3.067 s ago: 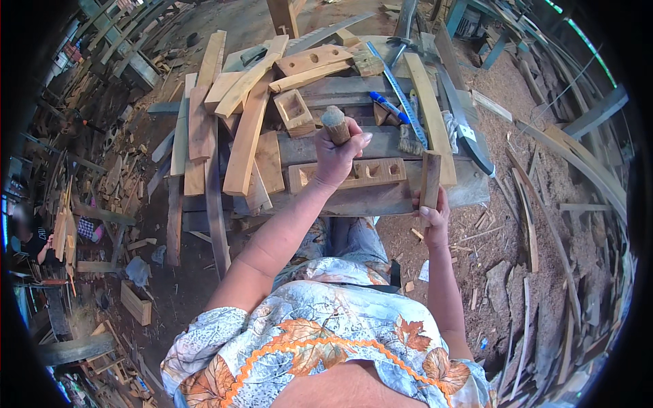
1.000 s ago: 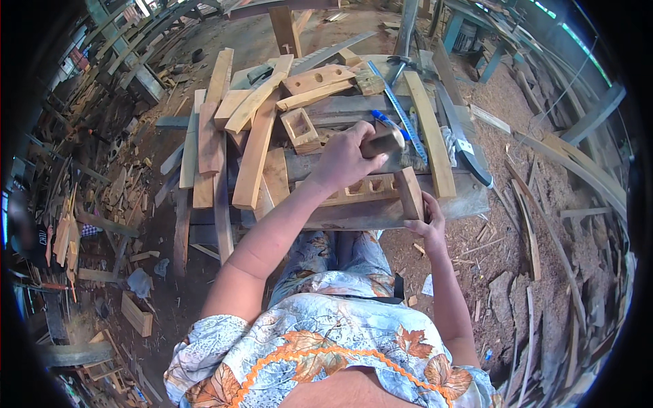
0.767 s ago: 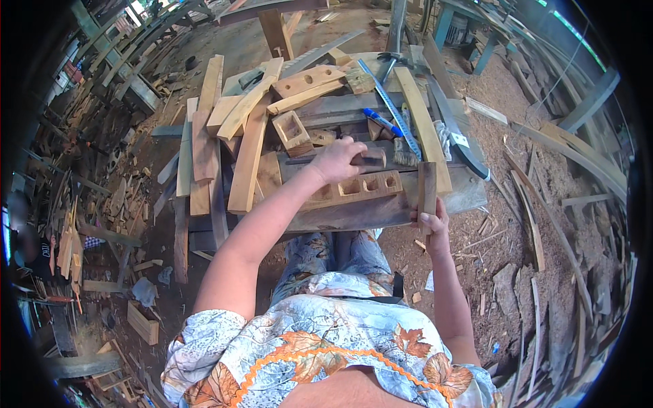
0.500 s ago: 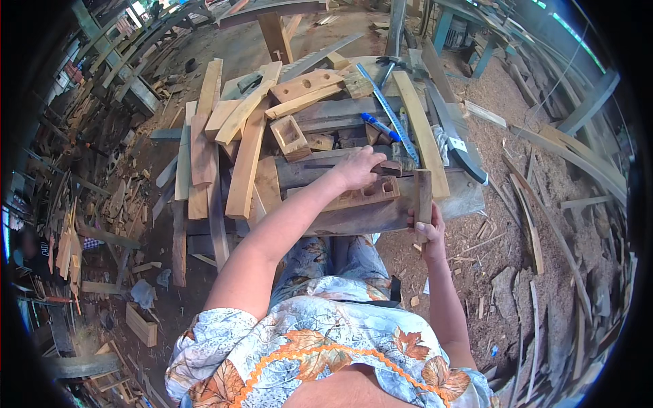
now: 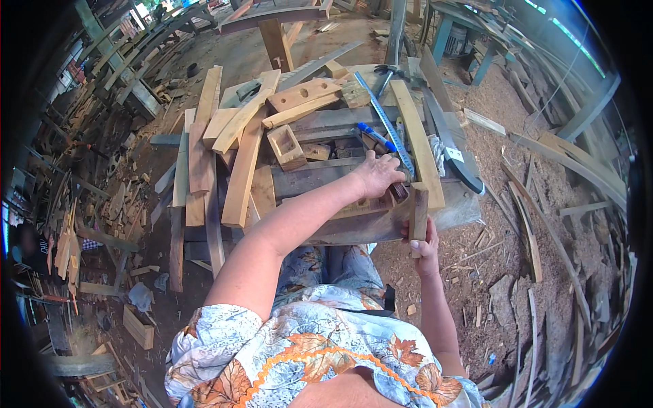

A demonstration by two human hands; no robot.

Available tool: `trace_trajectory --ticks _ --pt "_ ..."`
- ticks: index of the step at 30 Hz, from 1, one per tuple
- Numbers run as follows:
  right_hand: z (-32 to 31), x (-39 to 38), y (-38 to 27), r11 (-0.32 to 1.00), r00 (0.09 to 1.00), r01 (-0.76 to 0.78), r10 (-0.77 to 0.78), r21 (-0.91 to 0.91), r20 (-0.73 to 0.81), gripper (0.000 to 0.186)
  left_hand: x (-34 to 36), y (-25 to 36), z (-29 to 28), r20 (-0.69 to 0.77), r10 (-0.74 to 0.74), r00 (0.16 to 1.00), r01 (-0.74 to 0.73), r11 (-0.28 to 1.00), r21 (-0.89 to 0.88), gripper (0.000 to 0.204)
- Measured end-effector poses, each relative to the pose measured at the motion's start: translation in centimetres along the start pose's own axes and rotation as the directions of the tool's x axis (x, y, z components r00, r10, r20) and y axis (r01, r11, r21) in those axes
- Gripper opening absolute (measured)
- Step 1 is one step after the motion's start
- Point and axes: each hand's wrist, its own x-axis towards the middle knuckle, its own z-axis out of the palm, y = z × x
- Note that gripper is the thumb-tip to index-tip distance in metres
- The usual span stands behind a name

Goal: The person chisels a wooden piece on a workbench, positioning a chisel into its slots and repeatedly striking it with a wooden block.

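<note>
My left hand reaches across the workbench, its fingers closed over a small dark brown wooden block. Just to the right, my right hand grips the lower end of a short wooden piece, held upright at the bench's near edge. The dark block is close beside that piece; I cannot tell whether they touch. Under my left wrist lies a wooden block with holes, partly hidden. Beyond my left hand are a blue marker and a long blue ruler.
A handsaw with a black handle lies along the bench's right side. Wooden boards pile up at left, near a hollowed block and a block with round holes. A hammer lies at the back. Scrap strips litter the floor.
My left hand has moved right and nearer with the dark block, toward the upright piece. My right hand has shifted slightly left and nearer, still holding that piece.
</note>
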Motion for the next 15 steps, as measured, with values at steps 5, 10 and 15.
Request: trace_trajectory --ticks 5,10,15 --pt "-0.2 0.1 0.1 1.0 1.0 -0.014 0.014 0.004 0.001 0.088 1.4 -1.8 2.0 -0.066 0.004 0.998 -0.011 0.993 -0.114 0.036" --pt "0.1 0.0 -0.2 0.999 0.999 -0.034 0.034 -0.012 -0.018 0.09 1.5 -3.3 1.9 -0.408 -0.041 0.912 -0.043 0.98 -0.195 0.041" --pt "0.0 0.1 -0.3 1.0 1.0 0.012 -0.012 -0.012 0.0 0.096 -2.5 0.2 -5.9 -0.103 0.084 0.991 -0.104 0.973 -0.207 0.024"
